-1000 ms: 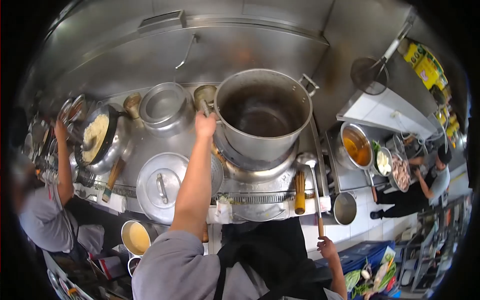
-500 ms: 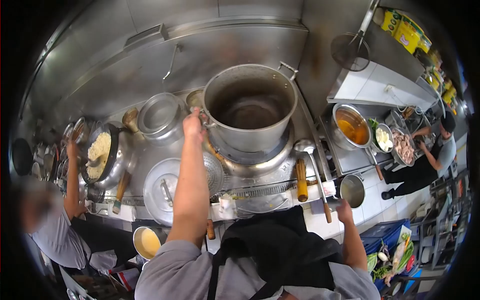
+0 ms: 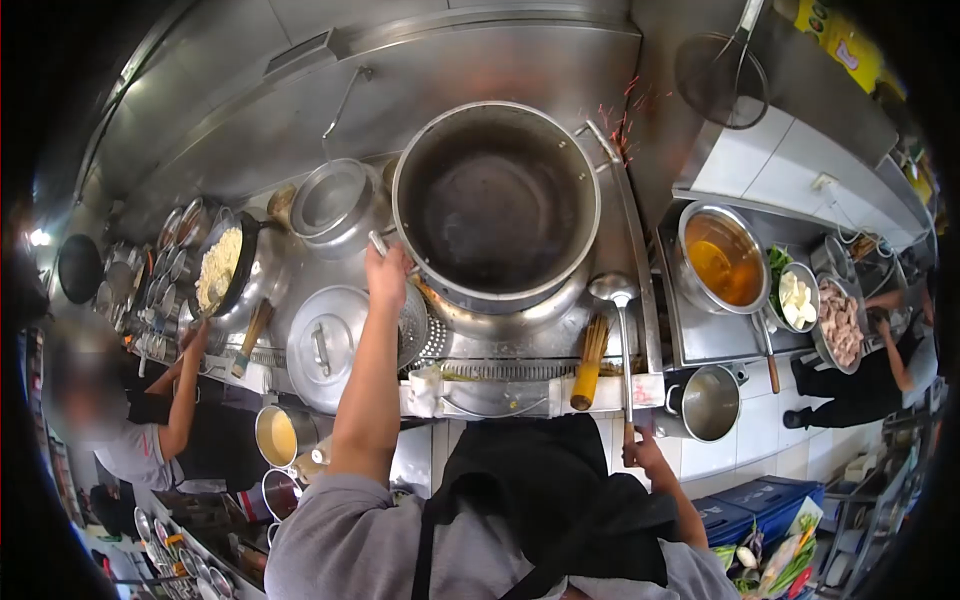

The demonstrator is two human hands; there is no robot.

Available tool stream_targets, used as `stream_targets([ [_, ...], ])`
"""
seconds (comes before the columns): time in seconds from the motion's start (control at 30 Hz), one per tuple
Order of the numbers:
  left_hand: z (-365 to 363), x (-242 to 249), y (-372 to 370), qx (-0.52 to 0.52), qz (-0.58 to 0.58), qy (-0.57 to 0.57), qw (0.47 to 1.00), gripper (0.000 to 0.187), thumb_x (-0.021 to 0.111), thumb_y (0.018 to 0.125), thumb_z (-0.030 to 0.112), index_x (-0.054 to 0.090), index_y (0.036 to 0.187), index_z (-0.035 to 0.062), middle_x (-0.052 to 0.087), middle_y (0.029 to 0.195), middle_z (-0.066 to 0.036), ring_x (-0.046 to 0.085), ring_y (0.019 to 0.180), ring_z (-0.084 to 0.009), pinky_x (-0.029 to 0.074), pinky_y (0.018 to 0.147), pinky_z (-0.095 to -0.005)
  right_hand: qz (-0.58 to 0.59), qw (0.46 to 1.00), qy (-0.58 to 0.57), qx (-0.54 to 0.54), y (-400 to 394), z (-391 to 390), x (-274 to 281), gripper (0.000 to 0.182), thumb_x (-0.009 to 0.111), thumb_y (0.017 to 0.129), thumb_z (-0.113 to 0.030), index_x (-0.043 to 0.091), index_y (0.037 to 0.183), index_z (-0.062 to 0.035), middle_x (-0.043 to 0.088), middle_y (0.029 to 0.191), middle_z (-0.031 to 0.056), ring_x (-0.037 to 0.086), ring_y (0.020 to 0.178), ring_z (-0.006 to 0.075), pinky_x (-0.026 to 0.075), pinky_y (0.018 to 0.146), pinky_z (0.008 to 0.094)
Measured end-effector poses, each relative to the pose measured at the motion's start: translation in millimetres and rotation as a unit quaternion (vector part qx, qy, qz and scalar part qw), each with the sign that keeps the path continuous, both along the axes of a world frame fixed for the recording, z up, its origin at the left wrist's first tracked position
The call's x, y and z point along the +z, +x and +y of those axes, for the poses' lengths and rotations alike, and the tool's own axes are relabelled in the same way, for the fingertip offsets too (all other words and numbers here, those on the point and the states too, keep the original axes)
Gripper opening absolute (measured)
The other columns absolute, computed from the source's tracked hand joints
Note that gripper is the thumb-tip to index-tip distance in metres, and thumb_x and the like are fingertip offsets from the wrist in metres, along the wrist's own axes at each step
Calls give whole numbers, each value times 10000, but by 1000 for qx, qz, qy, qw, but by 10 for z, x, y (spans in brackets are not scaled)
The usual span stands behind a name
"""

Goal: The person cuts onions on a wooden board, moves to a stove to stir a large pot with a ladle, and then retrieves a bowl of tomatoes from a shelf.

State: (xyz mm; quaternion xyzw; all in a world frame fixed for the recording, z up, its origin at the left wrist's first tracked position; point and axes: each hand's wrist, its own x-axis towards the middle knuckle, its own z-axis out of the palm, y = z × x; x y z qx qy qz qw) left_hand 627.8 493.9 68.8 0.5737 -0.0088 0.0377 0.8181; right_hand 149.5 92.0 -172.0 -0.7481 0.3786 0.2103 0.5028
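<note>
A large deep metal pot (image 3: 495, 285) stands on the round burner in front of me, its inside bare and stained. My left hand (image 3: 387, 272) is closed around the pot's left side handle. Low on the right, my right hand (image 3: 642, 452) is closed at the wooden end of a long-handled ladle (image 3: 624, 345). The ladle's bowl rests on the stove top, right of the pot. Beside the ladle lies a bamboo brush (image 3: 592, 362). A metal lid (image 3: 322, 345) and a perforated strainer (image 3: 415, 330) lie left of my forearm.
Red sparks (image 3: 625, 125) fly behind the pot's right handle. A smaller lidded pot (image 3: 335, 205) stands at left. On the right counter are an orange-liquid pot (image 3: 718, 262) and a meat bowl (image 3: 838, 325). A co-worker (image 3: 150, 420) works left; another person (image 3: 880, 365) stands right.
My right hand has moved left onto the ladle's handle end. My left hand still holds the pot handle. Sparks have appeared behind the pot. The left co-worker's arm has lowered, and my view has shifted.
</note>
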Motion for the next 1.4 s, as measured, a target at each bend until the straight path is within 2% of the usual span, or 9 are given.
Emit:
stream_targets([
  [0.07, -136, -3, -337, 18, -50, 78, 996, 117, 544, 949, 19, 460, 999, 84, 477, 737, 20, 424, 551, -87, 361, 501, -260, -55, 977, 165, -127, -71, 46, -32, 601, 669, 937, -193, 370, 1442, -60, 678, 928, 159, 691, 761, 244, 564, 646, 387],
  [0.2, -413, 504, -788, 19, -108, 280, 954, 136, 599, 949, 99, 469, 918, 72, 550, 753, -40, 496, 589, -88, 411, 525, -258, -27, 986, 145, -77, 59, -54, 208, 578, 653, 935, -162, 363, 1428, -82, 630, 875, 130, 651, 686, 201, 545, 606, 374],
  [0.27, -505, 671, -753, 50, -161, 365, 916, 162, 633, 942, 139, 503, 913, 47, 547, 731, -41, 503, 602, -121, 431, 565, -300, 0, 999, 11, -44, 149, -211, 379, 565, 656, 879, -125, 418, 1388, -69, 639, 868, 162, 659, 714, 266, 543, 651, 412],
  [0.3, -596, 850, -778, 33, -213, 395, 893, 164, 638, 938, 142, 510, 925, 40, 535, 713, -42, 504, 602, -148, 438, 585, -326, -239, 943, -232, 31, 131, -269, 291, 480, 641, 803, -95, 506, 1261, -48, 648, 857, 193, 648, 754, 361, 531, 720, 446],
  [0.33, -686, 1001, -804, 17, -265, 421, 867, 167, 643, 933, 144, 518, 937, 34, 523, 694, -44, 504, 603, -176, 445, 604, -351, -175, 976, -125, -24, 51, -455, 274, 382, 621, 763, -94, 553, 1134, -29, 657, 867, 208, 620, 812, 442, 514, 785, 461],
  [0.63, -1273, 1290, -1686, -2, -213, 516, 829, 224, 651, 909, 174, 532, 1032, 29, 640, 734, -255, 633, 756, -494, 481, 642, -523, -180, 980, 45, 76, 25, -493, 1144, 301, 641, 810, -85, 543, 1091, -42, 583, 781, 112, 576, 682, 197, 488, 622, 366],
  [0.77, -1519, 1119, -2172, -22, -262, 551, 792, 224, 671, 890, 165, 555, 1031, 34, 639, 708, -223, 649, 702, -445, 502, 604, -512, -274, 944, 70, 171, 1453, -289, 1490, 259, 598, 837, -93, 504, 1075, -55, 525, 734, 87, 511, 579, 199, 440, 537, 364],
  [1.1, -1753, 657, -2892, -150, -479, 575, 646, 323, 752, 669, 121, 600, 954, 117, 596, 692, -64, 623, 640, -275, 485, 640, -403, -197, 950, 225, 87, 1084, 40, 1252, 268, 595, 857, -41, 475, 1088, -108, 474, 673, 12, 454, 461, 120, 366, 402, 294],
  [1.4, -1671, 1330, -1782, 8, -390, 576, 718, 392, 690, 773, 170, 682, 1159, 103, 677, 727, -152, 663, 628, -336, 539, 579, -471, -215, 957, 159, 109, 1331, -49, 2010, 162, 563, 866, -44, 496, 1009, -78, 451, 623, -7, 419, 436, 103, 334, 387, 289],
])
